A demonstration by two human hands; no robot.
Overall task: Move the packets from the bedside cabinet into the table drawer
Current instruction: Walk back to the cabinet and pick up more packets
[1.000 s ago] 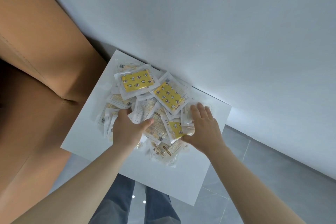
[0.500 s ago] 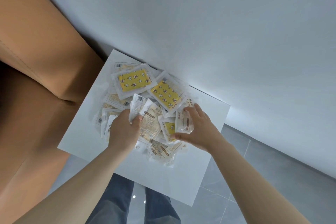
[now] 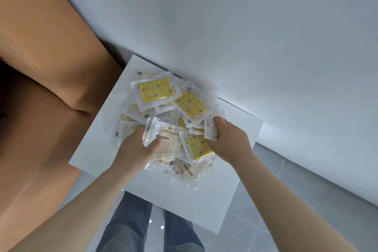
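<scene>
Head cam, same as I see it standing by: a heap of clear plastic packets [image 3: 190, 104], some w/ yellow star-and-moon print, others pale beige, sits on the white flat-topped bedside cabinet [image 3: 98, 145], bunched toward the back edge by the pale grey wall [image 3: 245, 26]. No table drawer in shot, so I'd say nothing has been moved across yet.

The left grip [image 3: 133, 147] has its fingers dug into the near-left side of the heap, thumb clamped over a beige-labelled packet [image 3: 166, 143]. It's holding a bunch, not a single one. The right grip [image 3: 229, 141] comes in from the opposite side, fingers curled round a small pale packet [image 3: 211, 129] tipped up on edge.

Why like that? Prob. to squeeze the loose, overlapping packets inward from both sides and lift a big handful, meaning fewer trips. The film looks slick, so a one-sided grab would likely just push them about.

A tan stitched leather-look headboard [image 3: 51, 67] sits close against the cabinet's left, which would explain the front-on stance, blue jeans [image 3: 126, 227] at the near edge.
</scene>
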